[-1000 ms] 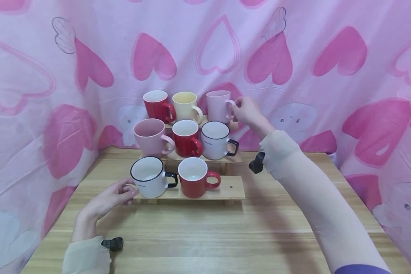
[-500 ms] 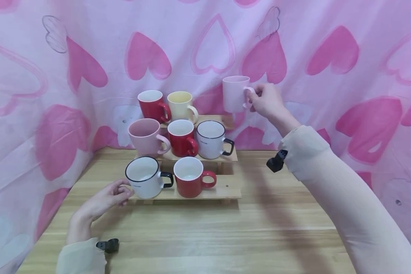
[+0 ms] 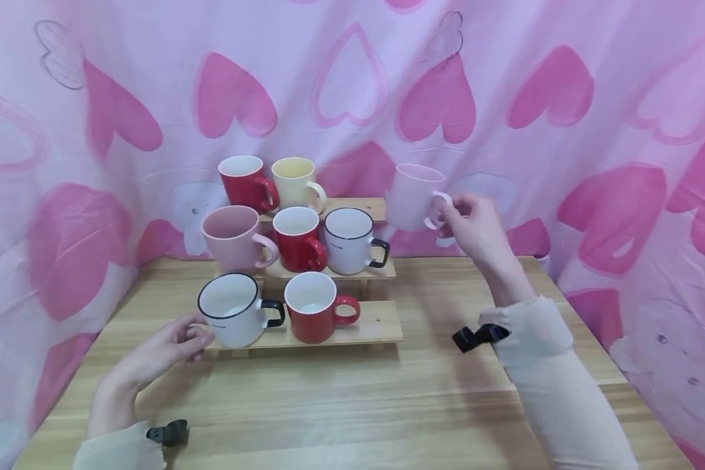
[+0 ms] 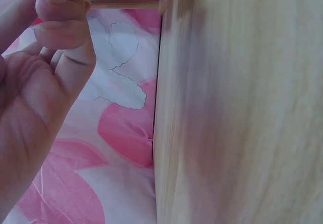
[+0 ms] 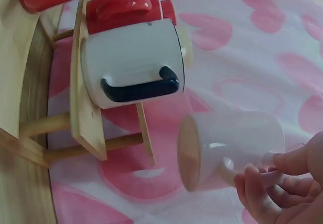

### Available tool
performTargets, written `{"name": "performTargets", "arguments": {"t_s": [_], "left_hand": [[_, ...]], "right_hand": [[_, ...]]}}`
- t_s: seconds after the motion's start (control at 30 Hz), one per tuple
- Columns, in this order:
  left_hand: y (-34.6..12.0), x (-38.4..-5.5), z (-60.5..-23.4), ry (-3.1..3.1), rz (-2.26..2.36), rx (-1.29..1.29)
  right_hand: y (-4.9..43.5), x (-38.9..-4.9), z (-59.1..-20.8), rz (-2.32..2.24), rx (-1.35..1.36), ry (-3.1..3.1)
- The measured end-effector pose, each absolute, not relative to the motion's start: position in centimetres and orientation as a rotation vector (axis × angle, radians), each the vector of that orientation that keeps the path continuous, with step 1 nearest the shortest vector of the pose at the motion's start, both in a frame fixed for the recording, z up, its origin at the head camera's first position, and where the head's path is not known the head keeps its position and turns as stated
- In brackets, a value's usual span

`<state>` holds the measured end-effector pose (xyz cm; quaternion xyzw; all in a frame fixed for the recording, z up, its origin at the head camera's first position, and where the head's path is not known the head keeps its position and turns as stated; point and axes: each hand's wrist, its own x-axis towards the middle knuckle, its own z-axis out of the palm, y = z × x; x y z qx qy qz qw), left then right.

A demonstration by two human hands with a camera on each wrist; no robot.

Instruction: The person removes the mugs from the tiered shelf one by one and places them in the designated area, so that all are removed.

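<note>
My right hand (image 3: 478, 228) pinches the handle of a light pink mug (image 3: 414, 199), held in the air right of the stand. The right wrist view shows the mug's bottom (image 5: 189, 153) and my thumb (image 5: 292, 161) on the handle. My left hand (image 3: 167, 349) grips the left end of the bottom shelf of a three-tier wooden mug stand (image 3: 382, 320); in the left wrist view its curled fingers (image 4: 60, 32) meet the board's end. Beside that hand stands a white black-rimmed mug (image 3: 232, 316), with a red mug (image 3: 311, 316) to its right.
On the middle tier stand a darker pink mug (image 3: 232, 238), a red mug (image 3: 294, 245) and a white black-handled mug (image 3: 348, 245). The top tier bears a red mug (image 3: 241, 186) and a yellow mug (image 3: 294, 183). A heart-patterned curtain (image 3: 352, 78) hangs behind the wooden table (image 3: 305, 418).
My right hand has lifted the light pink mug off the top tier, moved it right, then lowered it somewhat. My left hand stays at the stand's end. The head view has shifted slightly.
</note>
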<state>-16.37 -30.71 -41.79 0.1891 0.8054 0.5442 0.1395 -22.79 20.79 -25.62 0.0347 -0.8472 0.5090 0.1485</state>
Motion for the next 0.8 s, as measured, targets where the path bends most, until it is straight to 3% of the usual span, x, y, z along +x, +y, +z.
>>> {"name": "performTargets", "arguments": {"t_s": [0.2,0.8], "left_hand": [[-30.8,-16.4,-41.6,2.338,1.574,0.581],[-30.3,-16.1,-41.3,2.334,1.575,0.559]], "right_hand": [[21.0,-21.7,-29.1,1.343,-0.034,-2.367],[22.0,-21.8,-38.4,1.583,-0.289,-2.194]]}}
